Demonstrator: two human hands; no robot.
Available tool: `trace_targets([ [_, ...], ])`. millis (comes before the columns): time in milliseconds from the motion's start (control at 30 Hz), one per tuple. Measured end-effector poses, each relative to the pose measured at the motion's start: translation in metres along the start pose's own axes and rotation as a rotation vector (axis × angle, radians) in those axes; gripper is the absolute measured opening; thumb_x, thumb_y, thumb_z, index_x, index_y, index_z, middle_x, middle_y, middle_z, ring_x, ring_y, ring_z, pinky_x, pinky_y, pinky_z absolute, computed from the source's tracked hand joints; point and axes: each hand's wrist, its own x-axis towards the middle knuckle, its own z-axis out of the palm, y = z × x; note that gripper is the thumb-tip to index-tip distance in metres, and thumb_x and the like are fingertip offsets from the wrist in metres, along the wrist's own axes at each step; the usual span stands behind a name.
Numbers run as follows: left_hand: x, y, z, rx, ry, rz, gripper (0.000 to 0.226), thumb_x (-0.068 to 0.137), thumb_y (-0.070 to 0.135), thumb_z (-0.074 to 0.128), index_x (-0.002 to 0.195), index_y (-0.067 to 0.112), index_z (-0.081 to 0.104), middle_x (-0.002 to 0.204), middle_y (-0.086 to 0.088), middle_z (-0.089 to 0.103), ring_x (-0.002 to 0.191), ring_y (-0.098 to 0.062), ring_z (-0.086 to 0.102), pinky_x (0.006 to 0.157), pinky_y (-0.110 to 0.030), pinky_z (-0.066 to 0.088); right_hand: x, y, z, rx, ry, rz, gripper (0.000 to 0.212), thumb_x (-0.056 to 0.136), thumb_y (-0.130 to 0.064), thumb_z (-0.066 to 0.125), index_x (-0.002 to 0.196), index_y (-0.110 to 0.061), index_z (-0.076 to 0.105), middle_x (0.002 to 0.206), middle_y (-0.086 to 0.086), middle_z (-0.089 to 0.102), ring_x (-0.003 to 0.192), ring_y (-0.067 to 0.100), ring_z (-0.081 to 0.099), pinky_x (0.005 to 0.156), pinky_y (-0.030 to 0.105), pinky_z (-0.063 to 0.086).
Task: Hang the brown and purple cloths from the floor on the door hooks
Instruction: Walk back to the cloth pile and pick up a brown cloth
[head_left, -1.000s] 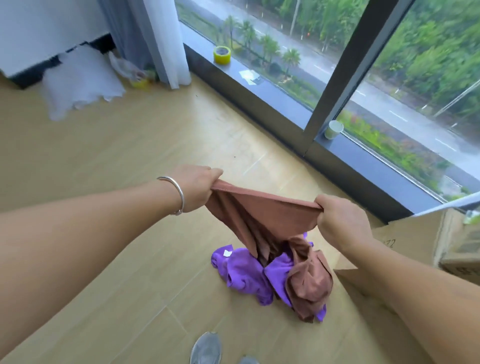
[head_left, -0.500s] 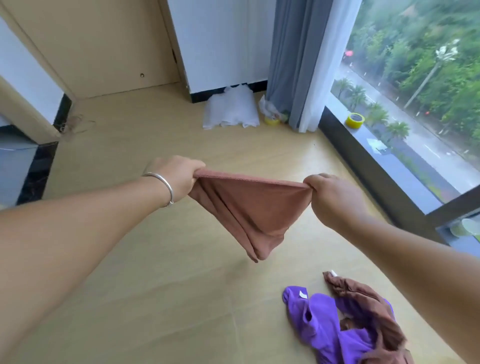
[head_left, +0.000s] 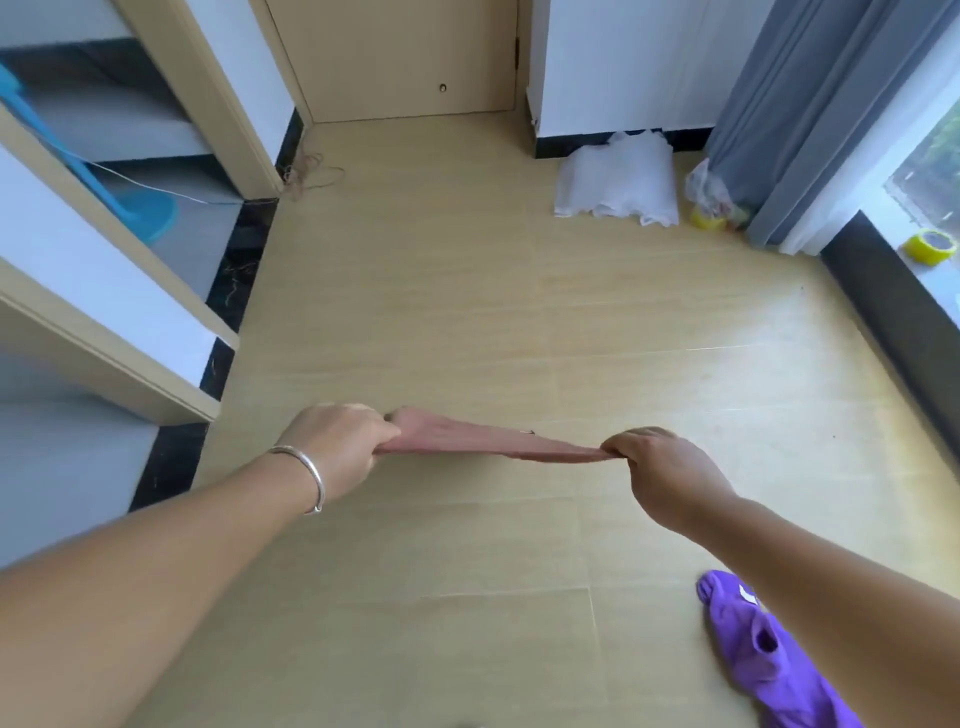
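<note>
Both my arms reach forward, left hand (head_left: 337, 447) and right hand (head_left: 662, 470) fingers clenched on a brown cloth (head_left: 493, 442) stretched between them, above tan floor (head_left: 467, 312); a door (head_left: 400, 57) stands beyond.

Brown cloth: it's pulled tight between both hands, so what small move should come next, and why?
Probably carry it toward the door. The brown cloth is clear of the floor, with the left hand and right hand each in a closed grip on one end. No hooks show here, and the purple cloth lies on the floor.
</note>
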Motion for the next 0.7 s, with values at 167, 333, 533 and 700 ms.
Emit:
trace_targets([
  [167,-0.053,-0.009,0.100,0.009,-0.170,0.078,0.028,0.090,0.023,0.047,0.113,0.029,0.061,0.109,0.006,0.057,0.111,-0.014,0.052,0.086,-0.030,0.042,-0.038,-0.021,0.086,-0.001,-0.255,0.017,0.056,0.088,-0.003,0.037,0.122,-0.042,0.058,0.115,-0.008,0.063,0.109,0.015,0.056,0.082,0.026,0.045],
  [333,-0.092,0.006,0.190,-0.028,-0.381,0.033,0.026,0.092,0.023,0.046,0.111,0.024,0.062,0.111,0.004,0.061,0.109,-0.020,0.056,0.086,-0.032,0.045,-0.078,-0.028,0.154,-0.086,-0.458,0.025,0.049,0.091,-0.009,0.038,0.124,-0.040,0.056,0.117,-0.008,0.062,0.110,0.015,0.058,0.086,0.027,0.046],
  [533,-0.114,0.033,0.255,-0.124,-0.422,0.037,0.019,0.077,0.023,0.062,0.094,0.022,0.070,0.094,0.001,0.068,0.093,-0.021,0.063,0.074,-0.028,0.045,-0.106,-0.020,0.212,-0.117,-0.645,0.016,0.045,0.093,-0.014,0.038,0.123,-0.043,0.055,0.120,-0.007,0.060,0.112,0.014,0.056,0.081,0.024,0.039],
  [700,-0.117,0.046,0.310,-0.213,-0.515,-0.069,0.024,0.092,0.028,0.047,0.110,0.023,0.062,0.106,-0.002,0.066,0.104,-0.026,0.058,0.082,-0.033,0.043,-0.099,-0.013,0.247,-0.125,-0.708,0.046,0.043,0.091,-0.011,0.039,0.118,-0.039,0.057,0.115,-0.006,0.064,0.109,0.015,0.057,0.082,0.026,0.041],
])
